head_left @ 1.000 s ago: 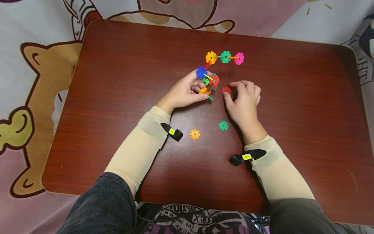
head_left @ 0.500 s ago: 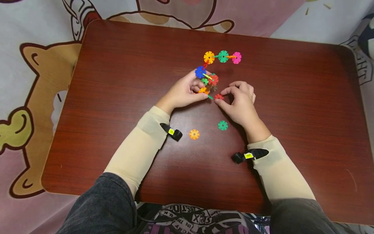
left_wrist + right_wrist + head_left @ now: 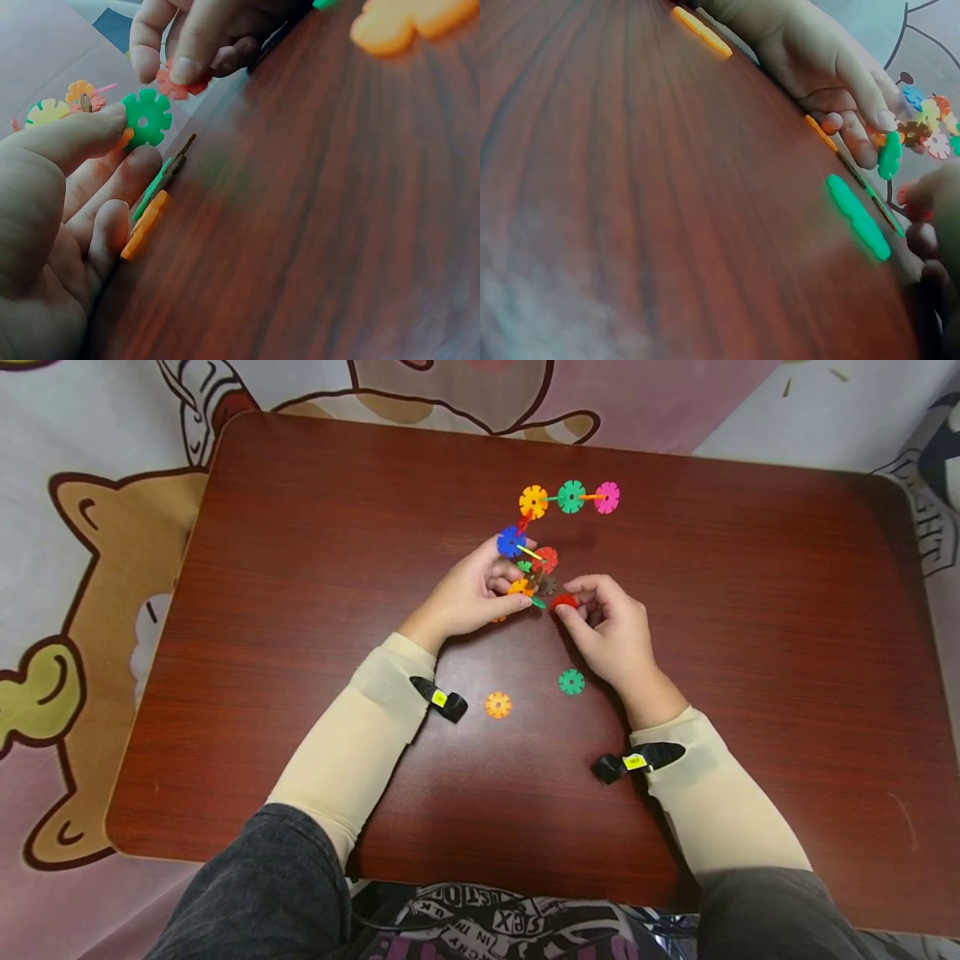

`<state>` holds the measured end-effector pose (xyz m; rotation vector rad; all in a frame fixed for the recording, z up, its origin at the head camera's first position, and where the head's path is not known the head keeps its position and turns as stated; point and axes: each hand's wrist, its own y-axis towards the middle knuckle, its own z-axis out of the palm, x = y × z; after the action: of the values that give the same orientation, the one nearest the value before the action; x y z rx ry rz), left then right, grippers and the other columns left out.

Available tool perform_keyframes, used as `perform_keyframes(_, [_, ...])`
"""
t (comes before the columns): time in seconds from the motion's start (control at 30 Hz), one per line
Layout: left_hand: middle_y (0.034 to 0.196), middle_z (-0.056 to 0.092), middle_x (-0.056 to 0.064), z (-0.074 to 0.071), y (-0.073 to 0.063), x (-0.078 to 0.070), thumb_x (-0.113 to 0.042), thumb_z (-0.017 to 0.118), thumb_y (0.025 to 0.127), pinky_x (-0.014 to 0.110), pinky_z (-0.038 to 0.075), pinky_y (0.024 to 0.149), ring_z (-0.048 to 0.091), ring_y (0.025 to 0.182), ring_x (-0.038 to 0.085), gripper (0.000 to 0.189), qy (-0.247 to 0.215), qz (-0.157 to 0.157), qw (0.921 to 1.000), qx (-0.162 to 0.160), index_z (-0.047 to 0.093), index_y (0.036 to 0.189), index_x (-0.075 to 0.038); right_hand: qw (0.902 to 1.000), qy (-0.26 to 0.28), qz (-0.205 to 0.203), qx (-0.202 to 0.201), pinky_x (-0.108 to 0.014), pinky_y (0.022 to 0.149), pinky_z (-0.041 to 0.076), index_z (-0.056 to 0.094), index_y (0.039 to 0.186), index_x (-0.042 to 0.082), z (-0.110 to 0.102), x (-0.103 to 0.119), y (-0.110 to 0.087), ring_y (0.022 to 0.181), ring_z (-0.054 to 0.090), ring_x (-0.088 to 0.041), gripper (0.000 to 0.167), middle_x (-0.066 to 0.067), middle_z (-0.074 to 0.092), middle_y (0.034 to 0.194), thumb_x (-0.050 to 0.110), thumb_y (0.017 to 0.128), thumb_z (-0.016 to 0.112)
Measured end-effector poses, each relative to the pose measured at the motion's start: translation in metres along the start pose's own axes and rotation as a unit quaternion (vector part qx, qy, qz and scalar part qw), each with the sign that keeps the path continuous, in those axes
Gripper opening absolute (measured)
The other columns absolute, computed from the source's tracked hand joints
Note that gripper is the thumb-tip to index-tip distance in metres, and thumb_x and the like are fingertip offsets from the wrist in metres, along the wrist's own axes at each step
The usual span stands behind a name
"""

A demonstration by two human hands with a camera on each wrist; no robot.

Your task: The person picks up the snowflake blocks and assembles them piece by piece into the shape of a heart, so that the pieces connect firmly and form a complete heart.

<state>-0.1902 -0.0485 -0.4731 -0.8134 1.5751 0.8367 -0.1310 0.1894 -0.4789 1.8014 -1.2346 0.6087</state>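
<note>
My left hand (image 3: 467, 595) pinches a chain of notched plastic snowflake discs between thumb and fingers. From the blue disc (image 3: 512, 542) the chain bends to a yellow, a green and a pink disc (image 3: 607, 497) at its far end. At the thumb tip a green disc (image 3: 147, 118) sticks out, its face towards the left wrist camera. My right hand (image 3: 618, 631) pinches a loose red disc (image 3: 565, 601) with thumb and index finger. That red disc is close beside the green one; the wrist views show a small gap between them.
A yellow-orange disc (image 3: 498, 705) and a green disc (image 3: 572, 682) lie flat on the brown table (image 3: 750, 610), nearer the person. Another orange disc (image 3: 144, 225) lies beneath the left hand, with green and brown ones beyond it. A cartoon-patterned cloth (image 3: 127, 610) surrounds the table.
My right hand has come left with the red disc, close to the chain, and the disc has turned more edge-on. The chain's far end has risen slightly in view; my left hand keeps its grip.
</note>
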Motion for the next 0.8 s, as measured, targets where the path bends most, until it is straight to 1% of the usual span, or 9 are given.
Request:
perform_keyframes(0.07, [0.107,0.074,0.017,-0.0004,0.0001,-0.0004,-0.001,0.083,0.091,0.032,0.058,0.084,0.071,0.092,0.025,0.066,0.007,-0.013,0.9999,-0.004,0.050,0.149,0.001,0.9991,0.039,0.003,-0.018,-0.017,0.067,0.049,0.072,0.113,-0.001,0.0020,0.0020,-0.0001,0.070,0.061,-0.009,0.021,-0.011,0.073,0.085,-0.001,0.094,0.080])
perform_keyframes(0.1, [0.108,0.074,0.016,-0.0007,-0.0001,-0.0006,-0.002,0.083,0.091,0.031,0.059,0.085,0.072,0.093,0.024,0.064,0.012,-0.018,0.9997,-0.005,0.052,0.147,0.001,0.9981,0.058,0.007,-0.021,-0.016,0.067,0.050,0.072,0.114,-0.002,0.0030,0.0035,-0.0004,0.070,0.063,-0.009,0.020,-0.012,0.074,0.086,-0.003,0.094,0.078])
perform_keyframes(0.23, [0.113,0.075,0.015,-0.0018,-0.0001,-0.0008,-0.007,0.083,0.093,0.031,0.058,0.089,0.072,0.097,0.022,0.054,0.030,-0.030,0.9991,-0.007,0.059,0.140,0.003,0.9929,0.115,0.027,-0.012,-0.018,0.068,0.056,0.069,0.113,-0.007,0.0067,0.0076,-0.0018,0.070,0.069,-0.014,0.018,-0.019,0.075,0.087,-0.008,0.095,0.072])
perform_keyframes(0.33, [0.113,0.075,0.014,-0.0020,-0.0002,-0.0012,-0.007,0.083,0.093,0.032,0.058,0.090,0.071,0.098,0.021,0.049,0.029,-0.027,0.9992,-0.010,0.062,0.136,0.005,0.9911,0.125,0.048,-0.003,-0.019,0.070,0.058,0.067,0.114,-0.008,0.0075,0.0079,-0.0017,0.072,0.072,-0.017,0.018,-0.021,0.075,0.089,-0.008,0.097,0.070])
perform_keyframes(0.43, [0.111,0.075,0.014,-0.0013,0.0000,-0.0022,-0.006,0.084,0.093,0.031,0.057,0.090,0.071,0.097,0.020,0.048,0.025,-0.024,0.9994,-0.009,0.063,0.134,0.005,0.9892,0.131,0.066,0.008,-0.021,0.072,0.060,0.066,0.115,-0.008,0.0066,0.0070,-0.0014,0.074,0.074,-0.016,0.017,-0.021,0.074,0.091,-0.006,0.099,0.067])
perform_keyframes(0.5, [0.110,0.076,0.015,-0.0008,0.0002,-0.0022,-0.004,0.083,0.093,0.031,0.057,0.090,0.071,0.095,0.021,0.046,0.015,-0.020,0.9997,-0.009,0.063,0.133,0.006,0.9879,0.136,0.073,0.015,-0.022,0.073,0.061,0.065,0.115,-0.008,0.0061,0.0065,-0.0013,0.075,0.075,-0.014,0.016,-0.021,0.074,0.092,-0.005,0.099,0.067])
perform_keyframes(0.6, [0.107,0.076,0.016,0.0000,0.0007,-0.0013,-0.001,0.082,0.092,0.032,0.057,0.089,0.071,0.092,0.021,0.045,-0.002,-0.013,0.9999,-0.011,0.062,0.132,0.006,0.9839,0.159,0.077,0.024,-0.024,0.073,0.061,0.063,0.116,-0.011,0.0059,0.0057,-0.0010,0.076,0.076,-0.015,0.017,-0.023,0.073,0.093,-0.006,0.100,0.066])
perform_keyframes(0.8, [0.107,0.077,0.019,0.0010,0.0014,0.0020,0.003,0.082,0.091,0.035,0.059,0.092,0.074,0.095,0.022,0.046,-0.026,-0.004,0.9995,-0.020,0.061,0.132,0.009,0.9687,0.232,0.082,0.032,-0.028,0.070,0.062,0.057,0.119,-0.017,0.0062,0.0058,0.0002,0.077,0.077,-0.020,0.022,-0.025,0.070,0.097,-0.015,0.098,0.063])
